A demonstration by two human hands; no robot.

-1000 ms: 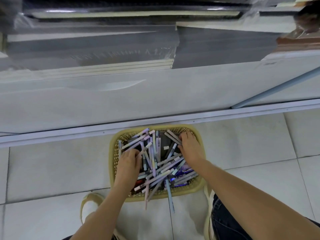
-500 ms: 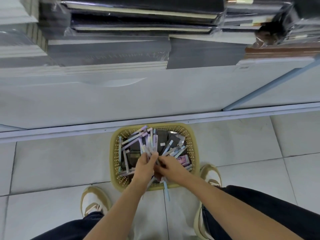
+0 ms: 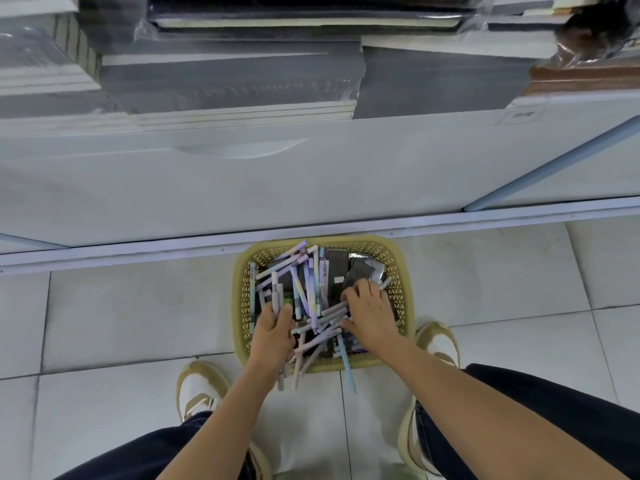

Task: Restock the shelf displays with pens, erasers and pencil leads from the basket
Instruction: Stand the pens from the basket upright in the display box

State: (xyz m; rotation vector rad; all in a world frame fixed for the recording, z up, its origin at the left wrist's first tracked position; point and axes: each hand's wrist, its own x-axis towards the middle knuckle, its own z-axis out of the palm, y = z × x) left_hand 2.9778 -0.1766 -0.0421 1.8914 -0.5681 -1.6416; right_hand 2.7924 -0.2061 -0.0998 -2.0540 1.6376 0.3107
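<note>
Basket [image 3: 356,241]: yellow, full of pens [image 3: 313,282].
Left hand [image 3: 273,329]: curled round several pens.
Right hand [image 3: 372,315]: in the pile — grip unclear.

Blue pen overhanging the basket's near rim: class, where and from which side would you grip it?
Blue pen: probably pinch the free end beyond the basket rim, from the near side. That end juts clear over the floor; the far end lies under pens.
</note>
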